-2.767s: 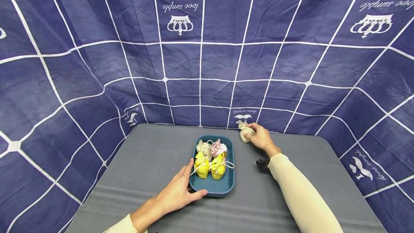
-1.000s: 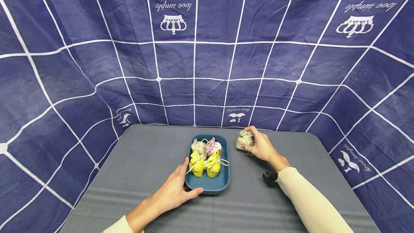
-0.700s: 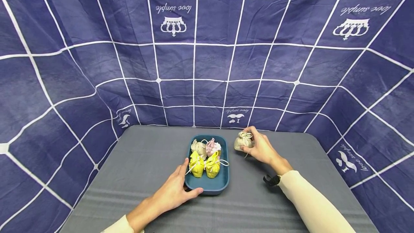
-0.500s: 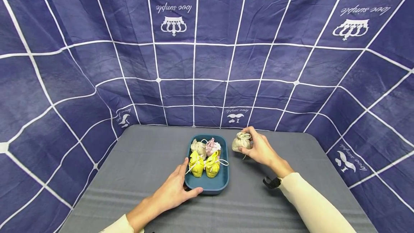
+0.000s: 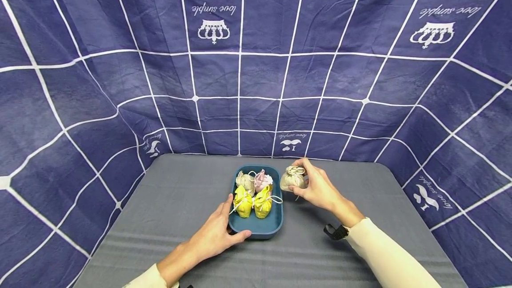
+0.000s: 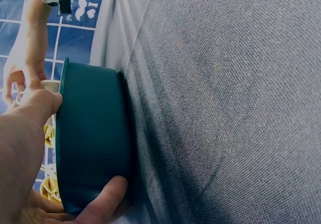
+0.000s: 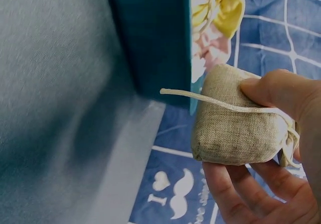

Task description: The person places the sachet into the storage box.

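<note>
My right hand holds a beige drawstring pouch above the grey table, close to the right side of a blue bin. In the right wrist view, the thumb presses one face of the pouch and fingers support it underneath; a loose cord trails from it. My left hand lies against the bin's near-left corner, fingers stretched along the left wall, thumb at the front. Inside the bin sit two yellow pouches, a beige pouch and a pink pouch.
The grey cloth-covered table extends around the bin. A blue curtain with white grid lines stands behind it and along both sides. A black wrist strap shows at the right sleeve.
The right hand has lifted the beige pouch from the back right of the table and brought it left and nearer, beside the bin. The left hand stays at the bin.
</note>
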Action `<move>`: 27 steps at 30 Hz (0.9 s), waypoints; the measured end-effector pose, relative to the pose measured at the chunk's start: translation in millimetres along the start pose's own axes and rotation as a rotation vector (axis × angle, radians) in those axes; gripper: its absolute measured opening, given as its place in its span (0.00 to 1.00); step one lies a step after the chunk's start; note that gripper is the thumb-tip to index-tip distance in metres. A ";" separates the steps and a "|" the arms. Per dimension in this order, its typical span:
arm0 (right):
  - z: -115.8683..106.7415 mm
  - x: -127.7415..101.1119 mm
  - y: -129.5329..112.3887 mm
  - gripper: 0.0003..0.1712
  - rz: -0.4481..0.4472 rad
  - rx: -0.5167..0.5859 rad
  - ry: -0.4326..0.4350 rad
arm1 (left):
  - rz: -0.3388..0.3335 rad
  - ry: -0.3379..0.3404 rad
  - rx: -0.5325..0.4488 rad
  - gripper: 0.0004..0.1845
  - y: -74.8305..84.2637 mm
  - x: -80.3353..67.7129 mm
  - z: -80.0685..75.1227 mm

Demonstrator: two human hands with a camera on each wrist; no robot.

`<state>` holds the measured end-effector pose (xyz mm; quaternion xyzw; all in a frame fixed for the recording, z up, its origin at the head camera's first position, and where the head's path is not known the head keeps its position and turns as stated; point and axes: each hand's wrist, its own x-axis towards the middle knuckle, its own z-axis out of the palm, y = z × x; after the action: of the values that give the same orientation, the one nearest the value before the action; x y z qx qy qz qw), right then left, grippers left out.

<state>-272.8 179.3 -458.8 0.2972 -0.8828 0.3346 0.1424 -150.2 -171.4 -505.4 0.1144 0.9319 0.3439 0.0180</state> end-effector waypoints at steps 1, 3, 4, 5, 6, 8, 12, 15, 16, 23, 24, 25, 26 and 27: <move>-0.3 0.0 -3.2 0.37 -0.001 0.008 -0.002 | -0.001 0.000 -0.001 0.69 0.1 0.0 0.0; -0.7 -0.1 -8.8 0.38 -0.006 0.019 -0.002 | -0.002 0.000 0.000 0.69 0.0 0.0 0.3; -0.8 -0.2 -11.4 0.38 -0.009 0.025 -0.001 | -0.001 0.001 0.000 0.69 0.0 0.0 0.5; -0.8 -0.4 -14.0 0.39 -0.011 0.029 -0.002 | 0.000 0.003 0.000 0.69 0.2 0.0 0.3; -0.7 -0.5 -16.4 0.39 -0.011 0.031 -0.004 | 0.001 0.004 0.000 0.69 0.5 -0.1 0.3; -0.6 -0.8 -21.6 0.39 -0.006 0.034 -0.012 | 0.002 0.009 -0.002 0.69 0.8 -0.1 0.2; 1.7 -2.0 -32.7 0.39 -0.015 0.041 -0.017 | -0.002 0.012 -0.006 0.69 1.6 -0.7 -0.3; 4.1 -3.3 -41.2 0.39 -0.041 0.048 -0.015 | -0.006 0.009 -0.005 0.69 1.4 -1.0 -0.4; 5.0 -3.7 -43.6 0.39 -0.047 0.050 -0.017 | -0.005 0.008 -0.004 0.69 1.3 -1.0 -0.5; 10.1 -6.1 -61.0 0.39 -0.062 0.076 -0.043 | 0.002 0.014 0.009 0.69 1.5 -0.1 0.0; 11.1 -6.8 -62.7 0.39 -0.065 0.080 -0.045 | 0.002 0.015 0.009 0.69 1.7 0.0 0.0; 12.2 -7.5 -64.2 0.39 -0.070 0.083 -0.048 | 0.002 0.016 0.008 0.69 1.7 0.1 0.0; 13.4 -8.3 -65.9 0.39 -0.075 0.085 -0.050 | 0.001 0.017 0.006 0.69 1.8 0.1 0.0; 14.6 -9.2 -67.4 0.39 -0.077 0.086 -0.054 | -0.001 0.017 0.005 0.69 1.8 0.2 0.1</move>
<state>-224.6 133.0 -439.6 0.3459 -0.8589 0.3586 0.1186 -150.0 -170.0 -504.2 0.1108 0.9329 0.3425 0.0101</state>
